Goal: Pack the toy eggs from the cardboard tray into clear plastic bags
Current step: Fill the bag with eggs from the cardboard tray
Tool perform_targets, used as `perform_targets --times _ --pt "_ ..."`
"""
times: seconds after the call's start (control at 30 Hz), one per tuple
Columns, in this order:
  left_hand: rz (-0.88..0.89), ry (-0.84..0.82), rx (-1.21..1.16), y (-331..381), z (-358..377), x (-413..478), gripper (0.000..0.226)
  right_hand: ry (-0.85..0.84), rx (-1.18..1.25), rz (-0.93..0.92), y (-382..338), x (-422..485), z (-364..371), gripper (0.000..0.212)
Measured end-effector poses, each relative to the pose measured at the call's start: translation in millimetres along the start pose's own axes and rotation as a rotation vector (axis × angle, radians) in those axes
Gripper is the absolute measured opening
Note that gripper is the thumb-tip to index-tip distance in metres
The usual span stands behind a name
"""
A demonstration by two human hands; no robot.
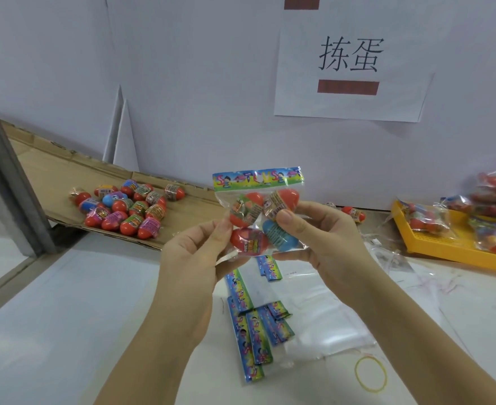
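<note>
1. Your left hand (pixel 200 244) and right hand (pixel 308 229) both pinch the filled bag (pixel 255 217), mid-frame above the tabletop (pixel 65 317).
2. Risk: open bottom edge, so the eggs could likely slip out.
3. Loose eggs (pixel 129 209) wait on the cardboard tray (pixel 65 176), left of centre.

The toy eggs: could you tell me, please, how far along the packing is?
Done: several filled bags lie in the yellow basket. In hand: left hand and right hand hold a bag with four eggs. Left: loose eggs on the cardboard tray, empty bags waiting.
</note>
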State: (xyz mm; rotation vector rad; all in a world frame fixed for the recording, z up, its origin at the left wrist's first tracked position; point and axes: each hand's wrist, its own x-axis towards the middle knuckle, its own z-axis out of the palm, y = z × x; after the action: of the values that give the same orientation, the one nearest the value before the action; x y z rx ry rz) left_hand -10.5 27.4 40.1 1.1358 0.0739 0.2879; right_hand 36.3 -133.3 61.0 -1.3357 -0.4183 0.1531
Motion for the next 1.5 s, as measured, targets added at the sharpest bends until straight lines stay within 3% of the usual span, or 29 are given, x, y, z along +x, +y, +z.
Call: perform_targets --times 0.27,0.67,0.77,0.9,1.03,1.13,1.3,1.5 --pt "-0.053 -0.099 -0.074 -0.9 1.7 1.0 0.025 -0.040 0.062 0.131 1.8 1.1 -5.8 0.027" --pt "0.257 0.089 0.198 -1.8 1.3 -1.7 0.013 -0.066 -0.178 -0.016 -12.6 -2.6 -4.6 0.023" --pt "0.233 0.097 0.237 -2.4 0.7 1.0 0.018 -0.059 -0.175 -0.033 -12.1 -2.8 -3.0 0.025" --pt "0.126 0.078 0.118 -1.2 -0.7 2.8 0.033 -0.054 -0.115 0.016 -8.9 -2.4 0.8 0.030" --pt "0.063 0.065 0.010 -2.5 1.3 2.9 0.017 0.018 -0.074 0.034 -5.5 -2.3 4.9 0.045" --pt "0.024 -0.019 0.025 -3.6 4.1 0.1 0.059 0.066 -0.086 0.016 -5.5 -3.2 6.7 0.056" --pt "0.028 -0.022 -0.016 -2.9 2.2 -0.2 0.033 0.002 -0.151 -0.020 -10.4 -5.2 4.6 0.047" --pt "0.030 -0.041 -0.013 -2.1 2.5 -1.2 0.028 0.113 -0.265 -0.125 -7.2 -0.7 -5.3 0.026"
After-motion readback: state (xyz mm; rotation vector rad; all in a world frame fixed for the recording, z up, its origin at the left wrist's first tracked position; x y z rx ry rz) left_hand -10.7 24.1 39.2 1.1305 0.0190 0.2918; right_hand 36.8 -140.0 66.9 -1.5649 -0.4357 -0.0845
